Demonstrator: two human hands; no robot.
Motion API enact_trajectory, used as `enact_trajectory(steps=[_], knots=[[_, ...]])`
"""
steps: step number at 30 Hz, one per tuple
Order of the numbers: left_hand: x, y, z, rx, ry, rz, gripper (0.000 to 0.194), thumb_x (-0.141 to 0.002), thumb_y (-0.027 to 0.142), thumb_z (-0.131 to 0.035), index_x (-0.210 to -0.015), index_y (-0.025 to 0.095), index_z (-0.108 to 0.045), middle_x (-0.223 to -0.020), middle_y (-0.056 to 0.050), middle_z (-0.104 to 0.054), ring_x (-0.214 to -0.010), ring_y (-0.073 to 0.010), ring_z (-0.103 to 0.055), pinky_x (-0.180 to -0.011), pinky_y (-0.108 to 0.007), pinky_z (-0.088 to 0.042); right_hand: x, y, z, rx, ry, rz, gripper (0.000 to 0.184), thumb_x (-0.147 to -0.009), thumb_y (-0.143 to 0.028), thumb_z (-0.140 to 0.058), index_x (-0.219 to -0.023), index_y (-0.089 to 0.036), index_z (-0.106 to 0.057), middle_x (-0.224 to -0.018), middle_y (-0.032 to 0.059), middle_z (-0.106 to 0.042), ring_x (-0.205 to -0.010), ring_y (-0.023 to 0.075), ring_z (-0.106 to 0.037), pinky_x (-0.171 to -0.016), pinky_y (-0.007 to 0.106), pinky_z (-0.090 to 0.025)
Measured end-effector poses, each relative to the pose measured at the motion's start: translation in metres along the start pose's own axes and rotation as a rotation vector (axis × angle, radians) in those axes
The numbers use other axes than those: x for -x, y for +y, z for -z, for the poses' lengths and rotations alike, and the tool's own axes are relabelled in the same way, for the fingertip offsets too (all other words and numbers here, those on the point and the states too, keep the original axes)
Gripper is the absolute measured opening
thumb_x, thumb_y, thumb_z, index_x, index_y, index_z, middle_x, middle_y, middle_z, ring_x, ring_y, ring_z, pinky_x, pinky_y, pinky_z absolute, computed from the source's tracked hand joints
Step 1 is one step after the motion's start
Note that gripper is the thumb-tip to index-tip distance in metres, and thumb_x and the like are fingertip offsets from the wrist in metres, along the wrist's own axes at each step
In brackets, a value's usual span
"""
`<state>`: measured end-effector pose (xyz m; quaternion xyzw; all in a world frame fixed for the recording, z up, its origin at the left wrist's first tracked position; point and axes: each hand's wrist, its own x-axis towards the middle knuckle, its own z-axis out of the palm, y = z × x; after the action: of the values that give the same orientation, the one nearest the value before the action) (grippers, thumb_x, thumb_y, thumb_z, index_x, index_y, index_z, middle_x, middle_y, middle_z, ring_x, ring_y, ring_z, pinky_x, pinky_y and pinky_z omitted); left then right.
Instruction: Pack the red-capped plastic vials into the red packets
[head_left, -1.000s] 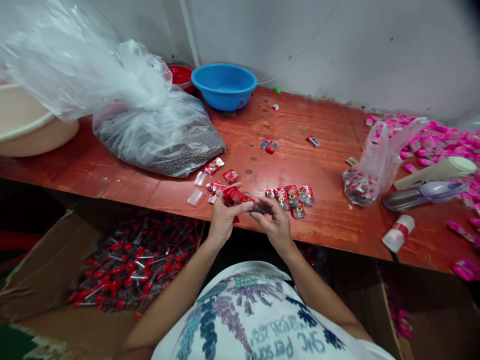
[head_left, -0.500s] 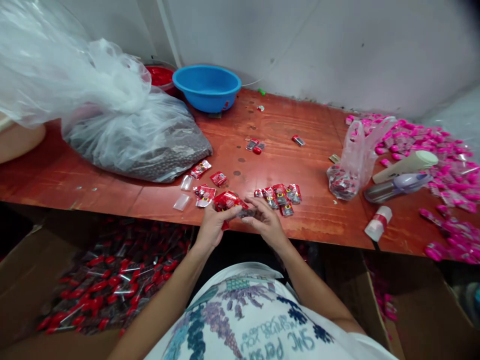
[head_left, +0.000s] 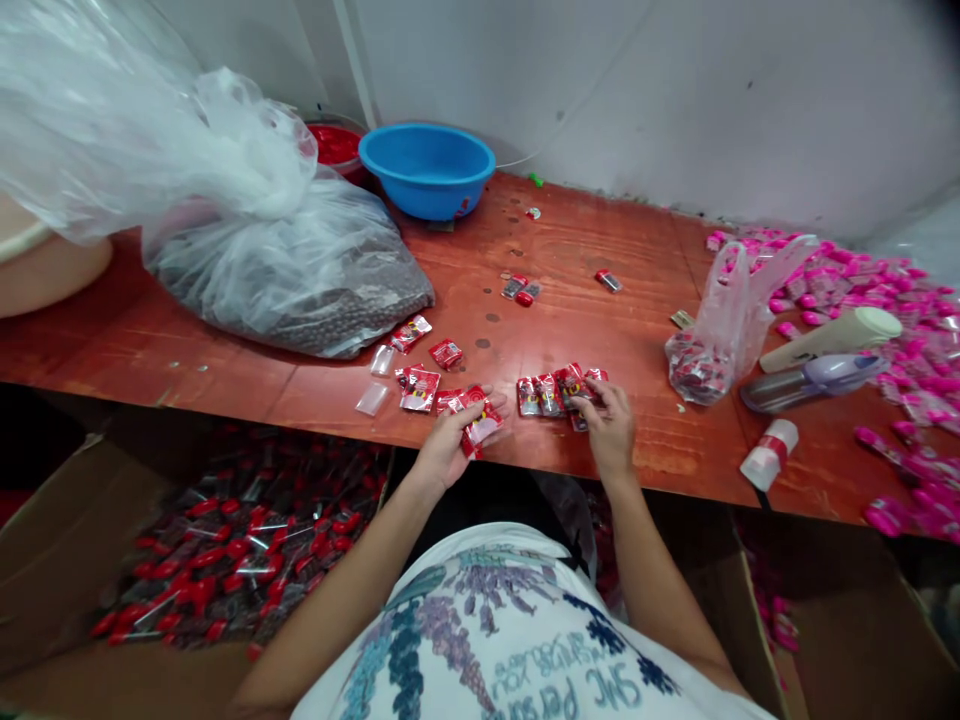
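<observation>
My left hand is closed on a small stack of red packets at the front edge of the red wooden table. My right hand has reached to the right and rests its fingers on a row of red packets lying on the table. Its fingertips press a packet at the row's right end. A few more red packets and small clear sachets lie left of my left hand.
A big clear bag of dark pellets lies at the left, a blue bowl behind it. A small plastic bag, two hand-held tools and pink packets are at the right. A cardboard box of red-capped tubes sits below.
My hands were together over the table edge, working one packet. Now my right hand has moved right onto the row of packets, while my left keeps its stack.
</observation>
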<state>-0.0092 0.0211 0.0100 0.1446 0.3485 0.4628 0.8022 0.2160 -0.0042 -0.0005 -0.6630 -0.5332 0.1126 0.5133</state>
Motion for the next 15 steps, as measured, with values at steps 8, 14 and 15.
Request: enact_trajectory(steps=[8,14,15], knots=[[-0.013,-0.013,-0.009,-0.011,0.057,-0.208,0.026,-0.062,0.017,-0.079,-0.084,0.011,-0.067,-0.079,-0.007,-0.072,-0.072,-0.017,-0.069,-0.07,-0.027,-0.055,0.019,-0.049,-0.058,-0.2,-0.349,0.1,0.022,-0.084,-0.025,-0.058,-0.106,-0.026,-0.063,-0.096,0.0033,-0.064,-0.088,0.0189,-0.06,-0.081,0.033,-0.048],[-0.019,0.005,-0.001,-0.021,0.119,-0.363,0.026,-0.054,0.014,-0.082,-0.076,0.012,-0.067,-0.071,-0.003,-0.07,-0.064,-0.0148,-0.067,-0.064,-0.024,-0.055,-0.008,-0.065,-0.076,-0.042,-0.475,0.347,0.026,-0.088,-0.021,-0.051,-0.111,-0.027,-0.062,-0.091,0.0041,-0.068,-0.085,0.0197,-0.061,-0.077,0.032,-0.047],[-0.019,0.009,-0.001,-0.008,0.126,-0.373,0.027,-0.054,0.014,-0.083,-0.076,0.012,-0.067,-0.071,-0.003,-0.07,-0.064,-0.015,-0.067,-0.062,-0.024,-0.055,-0.016,-0.067,-0.077,-0.016,-0.527,0.412,0.026,-0.089,-0.022,-0.05,-0.112,-0.027,-0.062,-0.093,0.0039,-0.068,-0.085,0.0195,-0.062,-0.077,0.031,-0.047]])
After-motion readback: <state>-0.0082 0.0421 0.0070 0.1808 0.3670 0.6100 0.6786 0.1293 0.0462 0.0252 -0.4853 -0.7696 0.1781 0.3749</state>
